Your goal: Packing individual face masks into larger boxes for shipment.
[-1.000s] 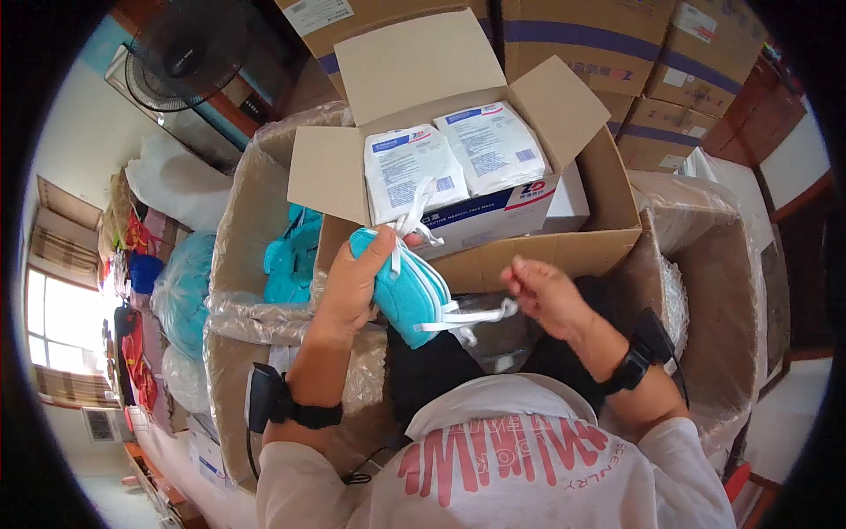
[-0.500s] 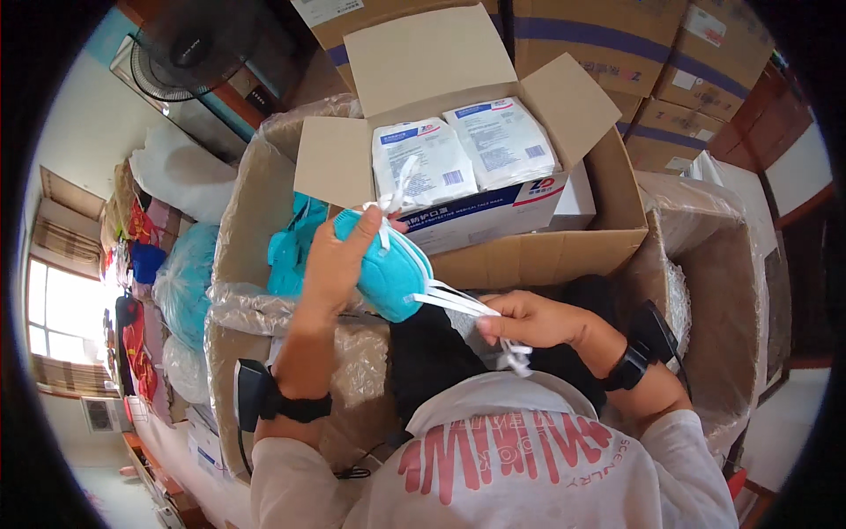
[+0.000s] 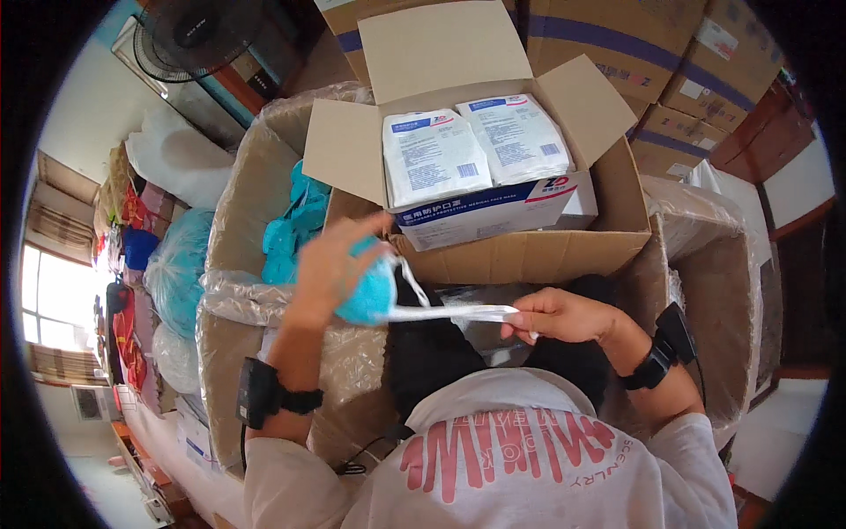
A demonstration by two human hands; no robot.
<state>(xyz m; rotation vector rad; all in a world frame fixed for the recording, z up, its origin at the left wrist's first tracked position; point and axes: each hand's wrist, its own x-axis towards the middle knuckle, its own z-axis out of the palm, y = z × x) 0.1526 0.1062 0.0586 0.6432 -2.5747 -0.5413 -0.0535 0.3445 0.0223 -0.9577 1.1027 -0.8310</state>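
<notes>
A turquoise cup-shaped face mask (image 3: 370, 293) is between my two hands, above my lap. My left hand (image 3: 328, 269), smeared by motion, is at its left side, with the thumb against it and the other fingers reaching up toward the box. White straps (image 3: 445, 313) run nearly straight from the mask's lower edge to my right hand (image 3: 564, 315), which pinches their ends. Another white strap loops loosely at the mask's upper right. Several more turquoise masks (image 3: 295, 231) lie in the large carton on the left.
An open white-and-blue box (image 3: 489, 216) holding white packets (image 3: 436, 159) sits in a brown carton (image 3: 538, 256) ahead. A plastic-lined carton (image 3: 714, 326) stands at the right, stacked cartons (image 3: 608, 35) behind. Filled clear bags (image 3: 183, 273) and a fan (image 3: 189, 35) are at the left.
The mask has turned and shifted slightly left and down with my left hand. Its straps have been drawn together and tighter toward my right hand, which has moved slightly right.
</notes>
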